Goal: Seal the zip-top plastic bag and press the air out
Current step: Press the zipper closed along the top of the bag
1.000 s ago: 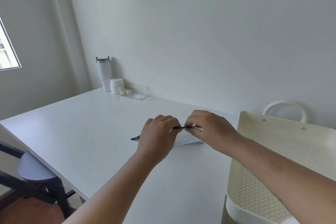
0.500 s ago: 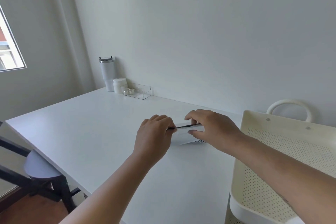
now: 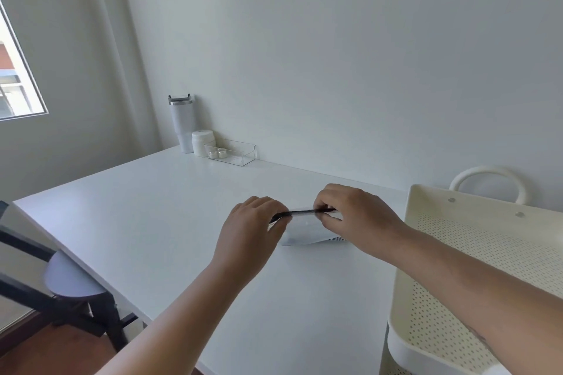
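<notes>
Pinching dark zip strip (image 3: 300,212) of zip-top plastic bag (image 3: 307,230) with both hands, you hold bag's top edge up off white table (image 3: 146,210). Your left hand (image 3: 248,230) grips strip's left end, fingers curled tight around it. Your right hand (image 3: 355,216) clamps strip's right part between thumb and fingertips. Bag's lower edge rests on table, between hands. Cream perforated tray (image 3: 475,268) just right of your right forearm. Tumbler (image 3: 182,125), white jar (image 3: 202,143), clear organizer (image 3: 233,153) at far wall.

left hand (image 3: 249,228) pinching bag (image 3: 307,230) strip | right hand (image 3: 356,216) pinching strip | bag on table (image 3: 152,207)
</notes>
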